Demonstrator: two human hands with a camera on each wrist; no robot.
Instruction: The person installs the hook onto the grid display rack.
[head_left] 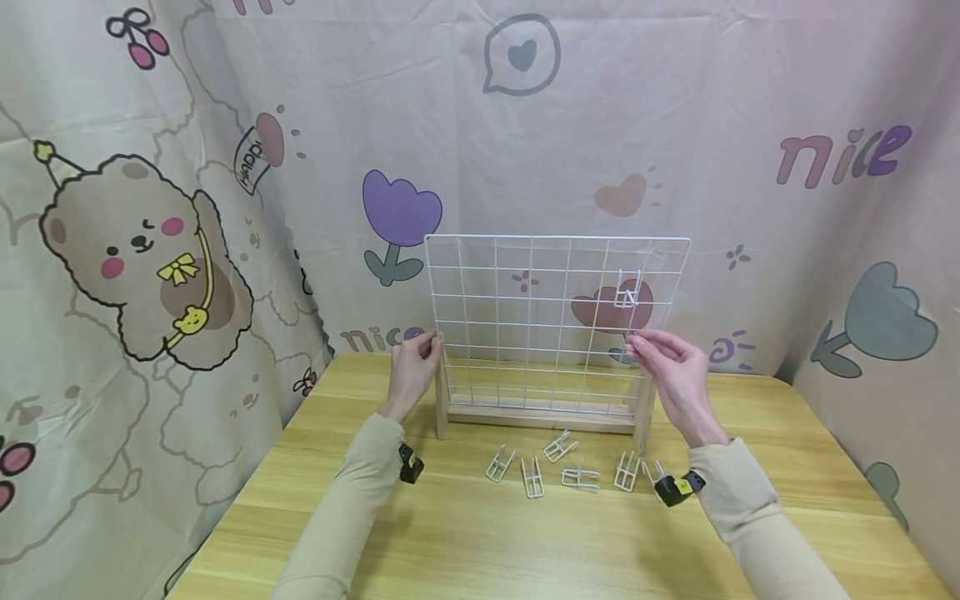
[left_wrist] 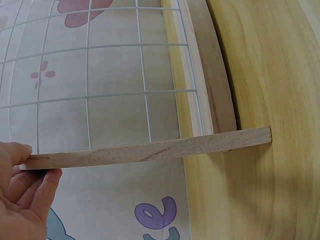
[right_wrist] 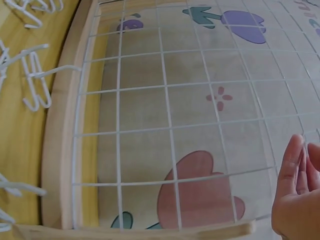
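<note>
A white wire grid panel (head_left: pixel 513 322) stands upright in a wooden stand (head_left: pixel 540 417) on the table. My left hand (head_left: pixel 415 367) pinches the upper end of the stand's left post (left_wrist: pixel 140 151) between thumb and fingers. At the grid's right side, my right hand (head_left: pixel 678 375) has its thumb and fingertips together at a grid wire; in the right wrist view the fingers (right_wrist: pixel 290 167) meet that wire. One white wire hook (head_left: pixel 627 293) hangs on the grid's upper right, just above the right fingertips.
Several white double hooks lie on the table (head_left: pixel 480 533) before the stand, among them one (head_left: pixel 532 477) near the middle and one (head_left: pixel 627 472) toward the right. A printed cloth (head_left: pixel 495 150) hangs behind and along both sides.
</note>
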